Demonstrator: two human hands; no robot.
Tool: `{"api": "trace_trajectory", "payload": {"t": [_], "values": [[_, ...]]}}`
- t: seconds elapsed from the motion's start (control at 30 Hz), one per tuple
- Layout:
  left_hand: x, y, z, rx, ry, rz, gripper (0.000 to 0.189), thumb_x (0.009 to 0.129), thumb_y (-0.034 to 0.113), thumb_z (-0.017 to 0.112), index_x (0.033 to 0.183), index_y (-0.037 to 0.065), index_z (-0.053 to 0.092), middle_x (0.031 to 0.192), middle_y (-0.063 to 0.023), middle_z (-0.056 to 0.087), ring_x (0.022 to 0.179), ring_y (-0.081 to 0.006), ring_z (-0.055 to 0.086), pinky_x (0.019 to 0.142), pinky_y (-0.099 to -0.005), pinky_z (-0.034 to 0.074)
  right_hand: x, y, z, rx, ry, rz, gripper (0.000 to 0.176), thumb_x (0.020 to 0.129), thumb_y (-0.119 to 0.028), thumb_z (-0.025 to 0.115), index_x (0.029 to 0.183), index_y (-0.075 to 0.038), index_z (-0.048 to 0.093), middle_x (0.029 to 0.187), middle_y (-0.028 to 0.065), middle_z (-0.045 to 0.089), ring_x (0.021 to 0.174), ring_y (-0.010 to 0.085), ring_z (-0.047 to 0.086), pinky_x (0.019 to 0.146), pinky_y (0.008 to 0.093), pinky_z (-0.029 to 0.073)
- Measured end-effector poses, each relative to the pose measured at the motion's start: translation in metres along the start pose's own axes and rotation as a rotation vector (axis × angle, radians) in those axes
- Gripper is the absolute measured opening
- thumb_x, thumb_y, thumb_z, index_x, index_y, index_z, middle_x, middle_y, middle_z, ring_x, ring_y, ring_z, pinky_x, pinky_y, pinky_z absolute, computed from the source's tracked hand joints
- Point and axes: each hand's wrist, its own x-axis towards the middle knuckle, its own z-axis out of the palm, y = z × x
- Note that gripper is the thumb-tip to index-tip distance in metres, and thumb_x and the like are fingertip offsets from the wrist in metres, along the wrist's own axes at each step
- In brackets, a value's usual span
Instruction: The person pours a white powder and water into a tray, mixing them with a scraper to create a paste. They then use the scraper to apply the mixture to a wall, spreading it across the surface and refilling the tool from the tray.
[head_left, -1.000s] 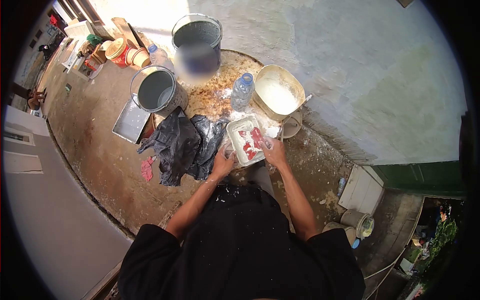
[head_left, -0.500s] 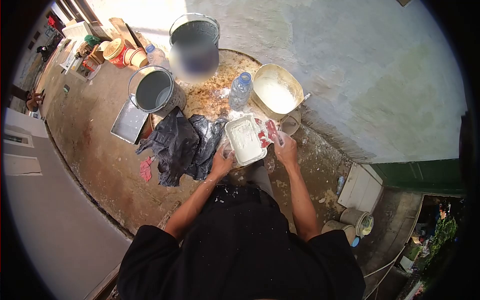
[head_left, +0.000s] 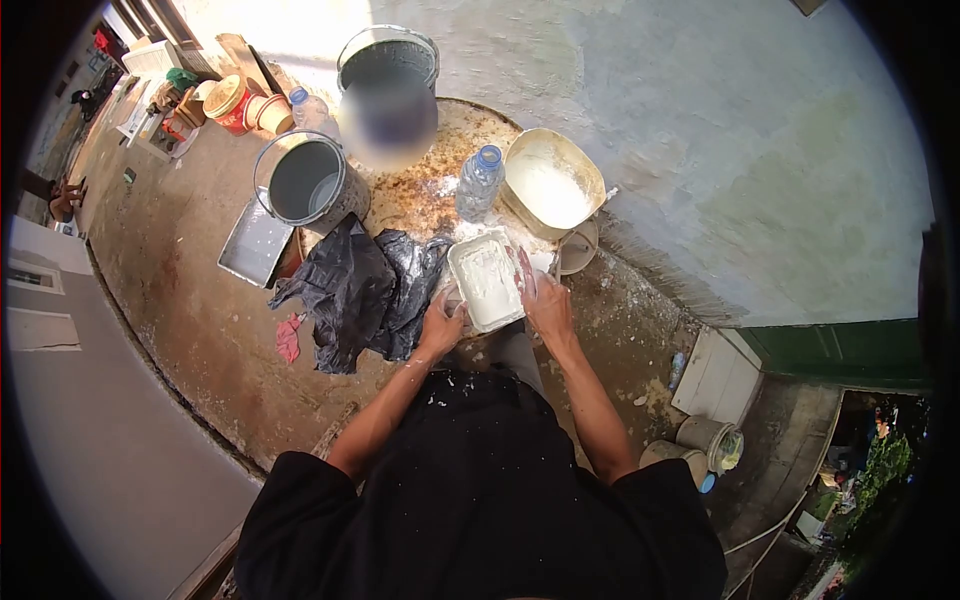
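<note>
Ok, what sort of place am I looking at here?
Probably an outdoor yard, perhaps a building-work area: a patchy, plastered-looking wall, a grey bucket, and a tray of white paste in the left hand.

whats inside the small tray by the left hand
The small tray holds a white paste, spread unevenly. Anything beneath the white paste is covered and cannot be seen.

Tray (head_left: 461, 268) off-white, paste (head_left: 490, 282) in it white. Scraper (head_left: 524, 268) red, smeared white. T-shirt (head_left: 480, 480) black, white specks. Plastic bag (head_left: 345, 280) black. Bottle (head_left: 478, 190) clear, blue neck. Tub (head_left: 524, 208) cream, white inside. Smaller bucket (head_left: 348, 200) grey. Tabletop (head_left: 410, 195) mottled rust-orange and brown, white spatter. Cloth (head_left: 288, 338) pink. Wall (head_left: 700, 150) pale grey, greenish blotches. Floor (head_left: 190, 280) brown.
</note>
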Motion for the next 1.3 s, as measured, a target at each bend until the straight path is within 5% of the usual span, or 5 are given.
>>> {"api": "trace_trajectory", "payload": {"t": [0.4, 0.6, 0.8, 1.1, 1.3], "values": [[0.006, -0.008, -0.002, 0.008, -0.023, -0.011, 0.049, 0.097, 0.007, 0.053, 0.143, 0.010, 0.038, 0.102, -0.0128, 0.061, 0.078, -0.0204, 0.067, 0.067, -0.0334, 0.059, 0.005, 0.000, -0.001, 0.096, 0.049, 0.083, 0.020, 0.090, -0.015, 0.056, 0.092, 0.003, 0.063, 0.076, 0.0266, 0.060, 0.075, 0.0454, 0.061, 0.065, 0.0463, 0.047], [0.006, -0.007, 0.000, -0.021, 0.014, 0.007, 0.048, 0.094, 0.005, 0.056, 0.140, 0.008, 0.043, 0.092, -0.0102, 0.064, 0.073, -0.0168, 0.066, 0.063, -0.0311, 0.060, 0.009, 0.015, -0.009, 0.144, -0.040, 0.182, 0.020, 0.089, -0.017, 0.061, 0.089, 0.002, 0.063, 0.059, 0.0144, 0.050, 0.052, 0.0203, 0.044, 0.054, 0.0350, 0.040], [0.012, -0.017, -0.004, 0.105, 0.026, 0.059, 0.050, 0.093, 0.005, 0.057, 0.141, 0.008, 0.043, 0.092, -0.0096, 0.063, 0.073, -0.0156, 0.065, 0.063, -0.0306, 0.058, 0.001, 0.014, -0.003, 0.237, 0.054, 0.287, 0.019, 0.088, -0.017, 0.063, 0.085, 0.002, 0.061, 0.056, 0.0097, 0.045, 0.054, 0.0155, 0.037, 0.051, 0.0336, 0.036], [-0.006, 0.014, -0.003, 0.259, 0.013, 0.055, 0.051, 0.093, 0.008, 0.058, 0.142, 0.008, 0.042, 0.105, -0.0148, 0.063, 0.082, -0.0199, 0.067, 0.066, -0.0321, 0.058, 0.009, -0.005, 0.002, 0.063, 0.048, 0.053, 0.021, 0.090, -0.015, 0.056, 0.095, 0.004, 0.064, 0.080, 0.0259, 0.063, 0.076, 0.0448, 0.061, 0.067, 0.0491, 0.045], [0.002, 0.002, -0.005, 0.278, 0.016, 0.103, 0.051, 0.094, 0.008, 0.057, 0.142, 0.008, 0.041, 0.107, -0.0152, 0.063, 0.082, -0.0207, 0.067, 0.066, -0.0325, 0.059, 0.013, 0.006, 0.004, 0.193, 0.038, 0.264, 0.023, 0.091, -0.016, 0.057, 0.099, 0.003, 0.066, 0.081, 0.0240, 0.065, 0.071, 0.0358, 0.064, 0.066, 0.0410, 0.048]]}}
